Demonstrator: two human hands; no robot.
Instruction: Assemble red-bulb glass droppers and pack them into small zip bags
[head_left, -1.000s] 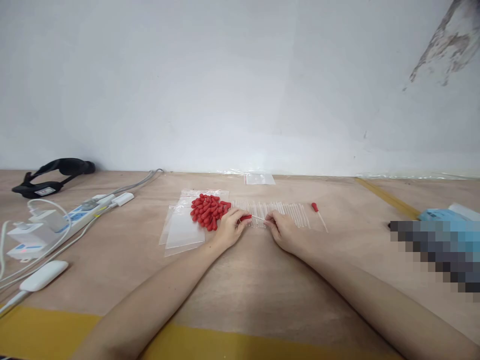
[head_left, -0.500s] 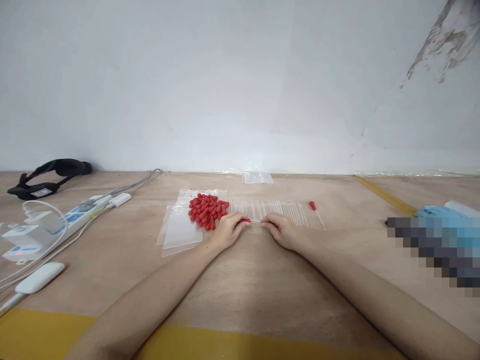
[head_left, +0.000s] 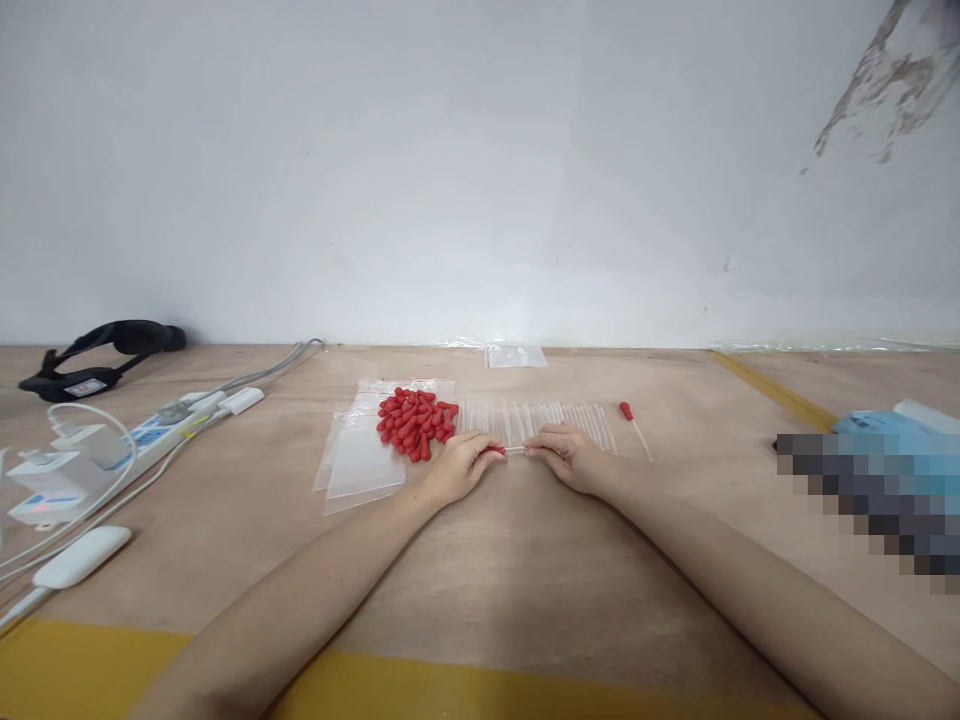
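Note:
Between finger and thumb, my left hand (head_left: 463, 465) pinches a red rubber bulb (head_left: 498, 450), mostly hidden by the fingers. A clear glass tube (head_left: 516, 451) runs from the bulb across to my right hand (head_left: 571, 455), whose closed fingers grip its other end. Just behind the hands lies a row of clear tubes (head_left: 592, 425), side by side. A pile of red rubber bulbs (head_left: 411, 420) rests on clear plastic bags (head_left: 364, 470) left of my left hand. Beyond my right hand lies a dropper with a red bulb (head_left: 627, 411) on its tube.
A power strip (head_left: 146, 440) with chargers and white cables stands at the left, a black strap-like item (head_left: 97, 360) behind it. A small clear bag (head_left: 517, 357) lies by the wall. Blue material (head_left: 877, 430) and a pixelated dark patch are at the right.
Both hands have come slightly nearer to me and lower, still holding the bulb and the tube. Slightly more of the tube shows between them. The other things stay put.

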